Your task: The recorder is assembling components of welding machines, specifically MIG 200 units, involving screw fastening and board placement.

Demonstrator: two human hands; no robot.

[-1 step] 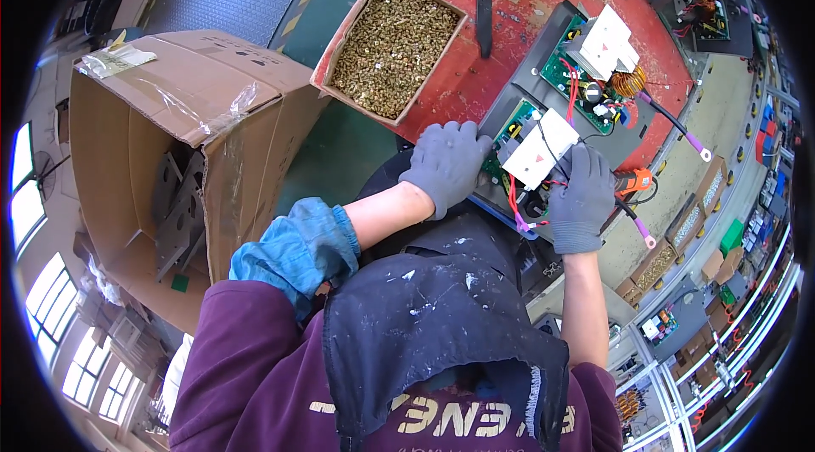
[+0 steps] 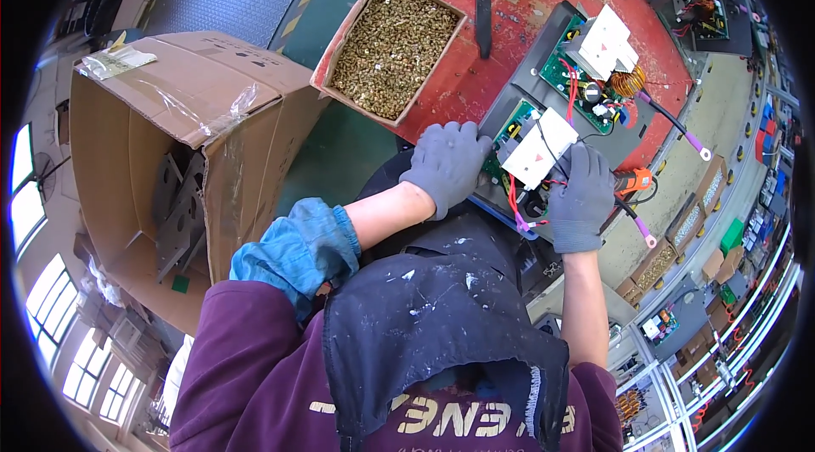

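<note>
**A:** So you're mid-assembly on the near board (image 2: 531,155), the green one sitting in the grey tray (image 2: 509,104) at the edge of the red table (image 2: 475,83). Your left hand (image 2: 447,165) lies flat on the tray's near-left corner, fingers together and curled over the rim, looks like it's just pinning the thing down. Your right hand (image 2: 581,197) is on the board's right side, fingers bent and closed around the wires (image 2: 519,206) near the white block (image 2: 539,149). Can't tell if you're actually pinching one wire or just pressing on them, the glove hides it.

**B:** Agreed, I'd call this the seating or wiring step, not fastening. The box of screws (image 2: 393,49) is well apart up on the table and neither hand is near it. The orange tool (image 2: 632,180) lies just beside your right hand, untouched.

**A:** Pose-wise, your left forearm comes in at a slant with the blue sleeve (image 2: 297,248) pushed up, right forearm runs nearly straight up from below. Both wrists low, palms down.

**B:** My guess for the next move: keep the left hand bracing, get the red wires tucked clear, then you need the right hand free for the tool. The second board (image 2: 594,61) further back looks untouched.
</note>
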